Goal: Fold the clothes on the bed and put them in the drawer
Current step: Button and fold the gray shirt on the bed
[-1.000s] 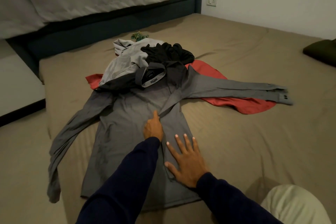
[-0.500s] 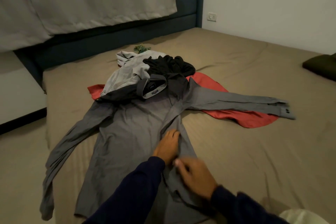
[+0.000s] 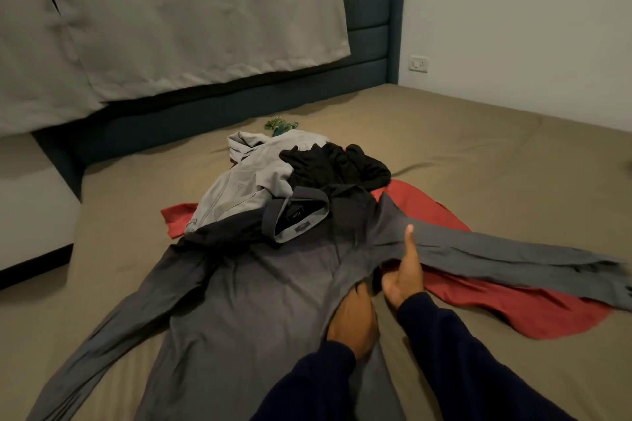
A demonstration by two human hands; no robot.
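A dark grey long-sleeved shirt (image 3: 260,301) lies spread on the bed (image 3: 478,154), collar away from me and sleeves out to both sides. My left hand (image 3: 352,321) lies on the shirt's right side, its fingers curled into the fabric edge and the fingertips hidden. My right hand (image 3: 403,270) grips the shirt where the right sleeve starts, thumb up on top and fingers under the cloth. Beyond the collar are a light grey garment (image 3: 239,188) and a black garment (image 3: 335,164). A red garment (image 3: 496,304) lies under them. No drawer is in view.
A small green item (image 3: 280,125) lies behind the pile. The dark blue headboard (image 3: 369,44) and a grey curtain (image 3: 171,10) stand at the back. A wall socket (image 3: 419,63) is on the right wall. The bed's left edge drops beside a pale surface.
My right hand left the shirt's front, moved up to the sleeve base and took hold of the fabric. My left hand slid down to the shirt's right edge. The view tilted up.
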